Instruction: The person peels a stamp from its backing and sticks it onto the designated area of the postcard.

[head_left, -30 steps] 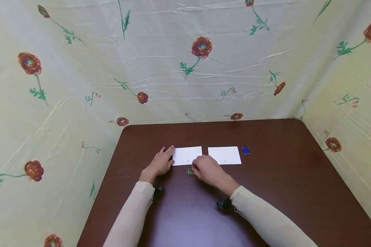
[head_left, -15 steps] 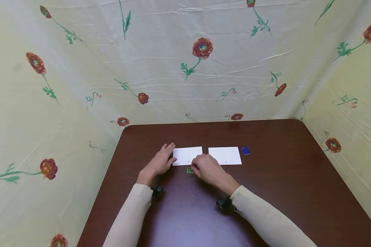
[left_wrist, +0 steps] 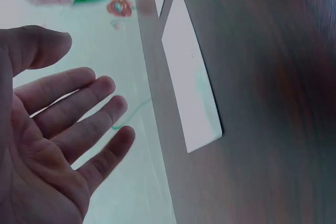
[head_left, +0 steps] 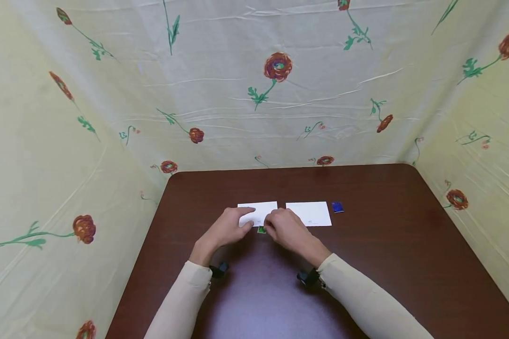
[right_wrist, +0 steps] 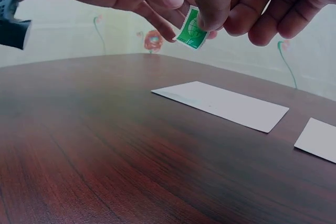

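Observation:
My right hand (head_left: pixel 289 230) pinches a small green postage stamp (right_wrist: pixel 190 34) with a globe design and perforated edges between thumb and fingers, held up above the table. My left hand (head_left: pixel 224 230) is near the stamp, its fingers extended and slightly bent, with nothing in them; in the left wrist view its palm (left_wrist: pixel 47 166) shows bare. Below the hands lies a white card-like rectangle (head_left: pixel 264 207), partly covered by them in the head view. Beside it on the right is a second white rectangle (head_left: pixel 309 213), with small faint print along its near edge.
A small dark blue square (head_left: pixel 337 207), perhaps stamp-sized, lies right of the second white rectangle. The brown table (head_left: pixel 254 301) meets cloth walls (head_left: pixel 220 56) with red flowers at the back and sides.
My left hand has moved off the left edge of the left white rectangle, rightward toward the stamp. My right hand stays nearly in place, still pinching the stamp, which has shifted slightly upward in view.

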`<move>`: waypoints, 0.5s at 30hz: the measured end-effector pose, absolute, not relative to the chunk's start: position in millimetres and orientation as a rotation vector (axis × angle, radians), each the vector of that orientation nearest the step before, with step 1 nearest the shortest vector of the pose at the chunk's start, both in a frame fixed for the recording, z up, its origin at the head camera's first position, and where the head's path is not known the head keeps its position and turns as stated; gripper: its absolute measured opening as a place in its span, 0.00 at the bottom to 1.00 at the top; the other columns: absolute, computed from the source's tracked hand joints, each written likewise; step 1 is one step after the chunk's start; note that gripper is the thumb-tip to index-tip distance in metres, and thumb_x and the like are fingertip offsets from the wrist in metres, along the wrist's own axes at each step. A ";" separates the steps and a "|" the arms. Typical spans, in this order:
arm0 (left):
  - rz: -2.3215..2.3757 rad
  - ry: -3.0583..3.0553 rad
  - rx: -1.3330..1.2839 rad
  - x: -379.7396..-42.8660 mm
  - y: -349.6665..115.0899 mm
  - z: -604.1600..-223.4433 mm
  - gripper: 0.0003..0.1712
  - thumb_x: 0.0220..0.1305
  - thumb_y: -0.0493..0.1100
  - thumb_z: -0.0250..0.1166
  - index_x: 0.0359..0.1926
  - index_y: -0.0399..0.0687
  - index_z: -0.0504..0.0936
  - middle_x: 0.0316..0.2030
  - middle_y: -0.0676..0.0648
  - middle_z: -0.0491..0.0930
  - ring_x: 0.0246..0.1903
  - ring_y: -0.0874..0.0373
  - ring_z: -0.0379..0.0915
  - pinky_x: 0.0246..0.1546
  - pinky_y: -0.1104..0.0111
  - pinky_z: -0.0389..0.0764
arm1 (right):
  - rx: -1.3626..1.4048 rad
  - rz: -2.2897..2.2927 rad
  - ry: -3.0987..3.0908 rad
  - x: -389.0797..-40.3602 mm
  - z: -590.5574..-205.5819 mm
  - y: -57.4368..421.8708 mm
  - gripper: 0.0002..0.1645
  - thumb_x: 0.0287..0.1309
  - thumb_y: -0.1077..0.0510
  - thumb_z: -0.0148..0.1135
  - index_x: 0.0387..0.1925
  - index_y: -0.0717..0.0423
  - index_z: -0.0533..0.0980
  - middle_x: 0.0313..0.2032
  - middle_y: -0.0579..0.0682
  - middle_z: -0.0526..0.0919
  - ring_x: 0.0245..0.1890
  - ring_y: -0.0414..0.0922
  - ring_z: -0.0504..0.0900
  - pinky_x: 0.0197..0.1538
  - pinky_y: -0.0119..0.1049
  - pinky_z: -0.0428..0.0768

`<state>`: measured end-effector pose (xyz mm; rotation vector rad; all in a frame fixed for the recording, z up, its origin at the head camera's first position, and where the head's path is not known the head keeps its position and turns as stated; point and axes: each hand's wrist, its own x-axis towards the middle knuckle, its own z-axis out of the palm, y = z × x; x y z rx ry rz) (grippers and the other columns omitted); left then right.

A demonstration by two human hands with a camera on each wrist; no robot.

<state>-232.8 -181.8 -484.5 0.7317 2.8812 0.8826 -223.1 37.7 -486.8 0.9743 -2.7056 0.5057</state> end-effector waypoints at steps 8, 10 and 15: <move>0.937 2.896 0.901 -227.0 -168.3 -495.7 0.11 0.62 0.42 0.68 0.45 0.49 0.89 0.39 0.53 0.89 0.34 0.64 0.83 0.38 0.67 0.84 | 0.955 0.519 -2.691 -222.4 -484.9 39.2 0.07 0.58 0.56 0.68 0.25 0.45 0.83 0.23 0.39 0.80 0.29 0.41 0.78 0.40 0.41 0.77; 0.970 2.896 0.940 -226.7 -166.4 -498.1 0.08 0.62 0.40 0.68 0.41 0.50 0.90 0.35 0.56 0.88 0.33 0.67 0.83 0.37 0.67 0.84 | 0.954 0.531 -2.691 -221.7 -485.1 39.0 0.06 0.58 0.56 0.68 0.26 0.46 0.83 0.24 0.40 0.81 0.29 0.42 0.79 0.41 0.41 0.77; 1.034 2.901 0.964 -226.4 -163.9 -501.1 0.05 0.62 0.38 0.68 0.36 0.51 0.90 0.31 0.58 0.87 0.29 0.70 0.79 0.34 0.65 0.84 | 0.937 0.561 -2.680 -220.4 -486.4 38.5 0.04 0.58 0.55 0.69 0.28 0.46 0.84 0.25 0.39 0.81 0.29 0.41 0.79 0.40 0.40 0.76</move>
